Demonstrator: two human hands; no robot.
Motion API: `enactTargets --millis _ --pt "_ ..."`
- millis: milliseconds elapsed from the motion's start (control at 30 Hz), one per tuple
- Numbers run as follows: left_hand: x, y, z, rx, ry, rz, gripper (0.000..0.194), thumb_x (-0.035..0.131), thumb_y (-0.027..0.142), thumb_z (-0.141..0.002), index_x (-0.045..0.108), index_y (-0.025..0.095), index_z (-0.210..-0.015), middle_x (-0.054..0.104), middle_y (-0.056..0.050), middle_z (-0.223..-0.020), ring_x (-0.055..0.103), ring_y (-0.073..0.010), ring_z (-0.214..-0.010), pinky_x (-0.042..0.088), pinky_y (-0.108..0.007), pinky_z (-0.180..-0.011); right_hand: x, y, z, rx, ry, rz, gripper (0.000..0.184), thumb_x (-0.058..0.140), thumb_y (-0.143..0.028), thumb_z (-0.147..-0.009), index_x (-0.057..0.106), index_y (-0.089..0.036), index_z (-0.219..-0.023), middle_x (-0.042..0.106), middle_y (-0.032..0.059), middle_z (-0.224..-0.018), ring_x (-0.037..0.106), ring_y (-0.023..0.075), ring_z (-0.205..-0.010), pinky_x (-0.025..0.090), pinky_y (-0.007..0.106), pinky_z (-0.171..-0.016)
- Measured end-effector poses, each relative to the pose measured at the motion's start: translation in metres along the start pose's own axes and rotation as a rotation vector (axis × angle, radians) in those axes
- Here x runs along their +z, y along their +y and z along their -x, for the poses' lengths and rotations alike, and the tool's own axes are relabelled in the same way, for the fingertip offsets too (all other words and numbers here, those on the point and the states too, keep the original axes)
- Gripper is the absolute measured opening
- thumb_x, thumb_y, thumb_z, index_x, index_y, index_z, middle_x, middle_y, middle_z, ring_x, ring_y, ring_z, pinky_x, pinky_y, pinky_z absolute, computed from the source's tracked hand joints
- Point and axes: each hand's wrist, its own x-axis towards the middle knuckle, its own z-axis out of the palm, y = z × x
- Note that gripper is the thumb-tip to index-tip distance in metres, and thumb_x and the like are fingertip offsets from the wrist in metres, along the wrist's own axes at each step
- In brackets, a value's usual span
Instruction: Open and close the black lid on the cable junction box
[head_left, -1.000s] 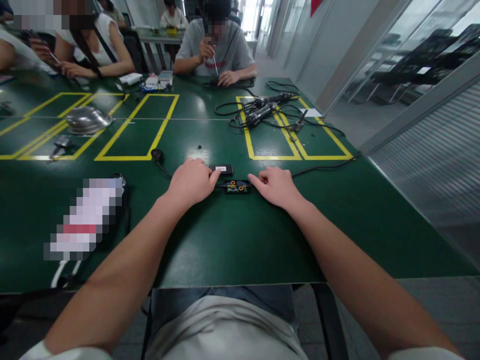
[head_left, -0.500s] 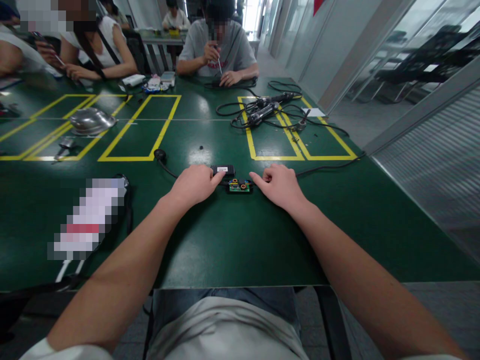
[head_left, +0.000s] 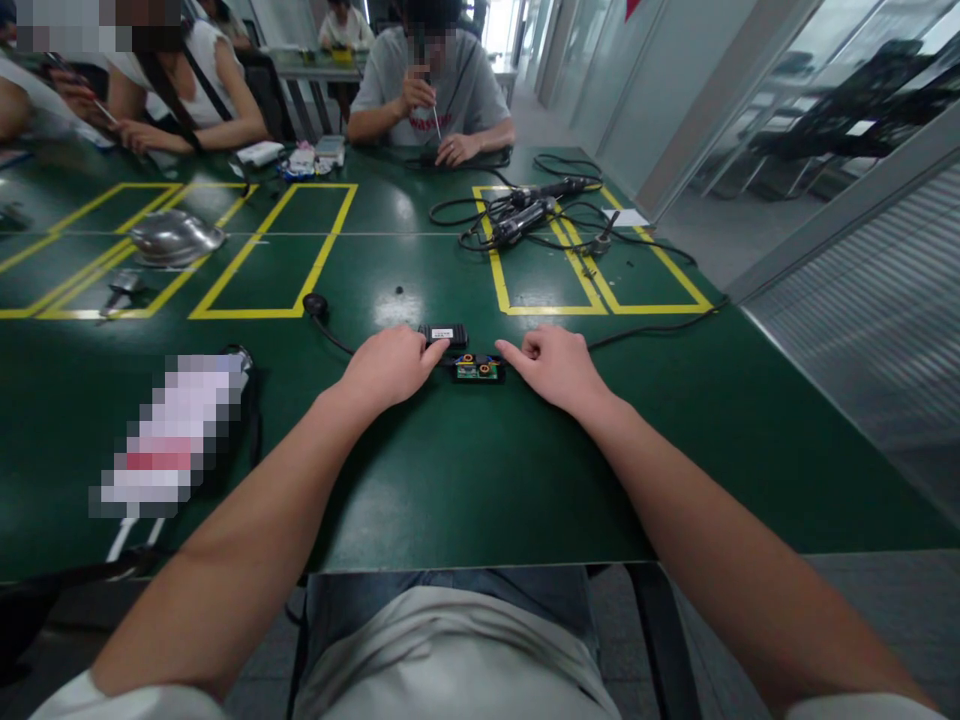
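Note:
An opened black housing with a green circuit board (head_left: 466, 371) lies on the table between my hands, two copper-coloured ring coils on the board. My left hand (head_left: 391, 368) is closed, palm down, around the black cable with a plug (head_left: 316, 305) that enters the housing's left end. On the other side, my right hand (head_left: 559, 368) is curled over the black cable (head_left: 637, 333) leading off to the right. Its thumb points at the housing's right end. Just behind the board, beside my left thumb, sits a ribbed black cover (head_left: 444, 334) with a white label.
Dark tools with tangled cords (head_left: 525, 218) lie at the back right of the green table (head_left: 480, 480). A metal bowl-like part (head_left: 176, 238) and a small metal piece (head_left: 124, 288) are at the left. A blurred-out flat object (head_left: 172, 430) lies near my left forearm. Other people sit opposite.
The whole view has shifted slightly up and left. My hands keep nearly the same pose beside the circuit board, and the housing stays in place between them.

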Motion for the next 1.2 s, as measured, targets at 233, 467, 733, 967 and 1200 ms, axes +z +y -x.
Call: enactTargets --millis 233,467,733,967,1200 --pt "-0.003 0.007 0.001 0.003 -0.031 -0.067 0.067 0.041 0.060 -0.117 0.086 0.018 -0.090 0.078 -0.019 -0.093 0.078 -0.0375 -0.091 0.063 -0.049 -0.087 0.003 0.004 -0.001 -0.010 -0.012 0.006 0.063 0.071 -0.058 -0.109 0.047 -0.025 -0.061 0.062 0.0052 -0.078 0.056 0.0247 -0.079 0.037 0.041 -0.080" --pt "0.003 0.003 0.003 -0.025 0.109 0.046 0.036 0.066 0.053 -0.110 0.076 0.020 -0.101 0.072 -0.016 -0.117 0.075 -0.0319 -0.095 0.064 -0.047 -0.089 0.007 0.007 -0.003 -0.004 -0.027 -0.004 0.057 0.069 -0.057 -0.109 0.054 -0.025 -0.064 0.066 0.0060 -0.081 0.060 0.0261 -0.083 0.037 0.041 -0.079" --pt "0.015 -0.010 -0.007 0.077 0.191 0.240 0.046 0.074 0.028 -0.105 0.069 0.019 -0.149 0.073 -0.017 -0.151 0.068 -0.0355 -0.140 0.052 -0.054 -0.126 0.009 0.011 -0.004 -0.072 -0.026 -0.043 0.050 0.053 -0.051 -0.115 0.060 -0.025 -0.072 0.068 0.0073 -0.084 0.062 0.0266 -0.084 0.037 0.040 -0.078" --pt "0.012 -0.006 -0.005 0.212 0.211 0.239 0.048 0.068 0.030 -0.107 0.071 0.020 -0.154 0.076 -0.015 -0.146 0.067 -0.0352 -0.139 0.051 -0.054 -0.126 0.009 0.010 -0.003 -0.080 -0.024 -0.099 0.044 0.043 -0.040 -0.117 0.064 -0.025 -0.081 0.078 0.0093 -0.094 0.070 0.0299 -0.095 0.040 0.040 -0.082" --pt "0.006 0.007 0.005 0.419 0.088 0.335 0.040 0.067 0.034 -0.109 0.081 0.024 -0.145 0.079 -0.013 -0.140 0.072 -0.0336 -0.130 0.055 -0.055 -0.122 0.006 0.007 -0.002 -0.073 -0.042 -0.112 0.042 0.043 -0.041 -0.117 0.067 -0.025 -0.086 0.081 0.0103 -0.101 0.072 0.0304 -0.098 0.039 0.039 -0.084"
